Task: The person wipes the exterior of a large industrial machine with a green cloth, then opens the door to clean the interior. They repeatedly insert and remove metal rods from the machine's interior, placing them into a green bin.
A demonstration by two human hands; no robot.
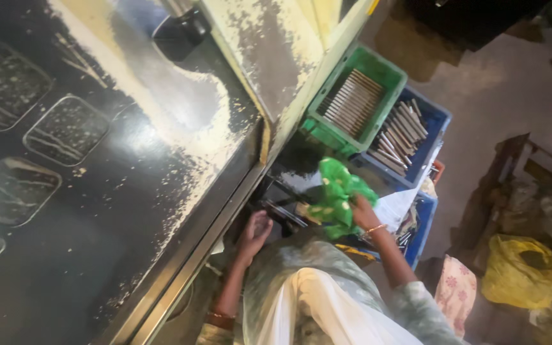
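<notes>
Head view: fingers of the right hand (362, 214) are bunched into a green cloth (337, 195), a soft crumpled rag with pale dots, gripping its edge at about four o'clock of the bundle. A thin gold bangle (375, 228) rings that wrist. The left hand (255, 231) lies at nine o'clock of the cloth, apart from it, fingers curled loosely inward near the table's lower edge; whether they pinch anything I cannot tell. Beneath the cloth sits a dark, glossy tray (289, 185) with slim metal rods lying in it. At one o'clock from the cloth stands a green plastic crate (384, 73), ribbed walls, packed with neat rows of flat silvery metal strips. Just beside it, at two o'clock, a blue crate (439, 121) holds looser, crossed metal bars. A second blue crate (424, 223) lies at four o'clock of the right hand, with white paper (396, 206) over its near side. From ten o'clock, the dark metal table (116, 211) fills the left of the view, smooth, dusted with pale powder and stamped with rounded rectangular hollows. A yellow plastic bag (519, 271), creased and shiny, sits on the floor at four o'clock, well apart, and a pink flowered cloth (455, 291) hangs near the right elbow.
</notes>
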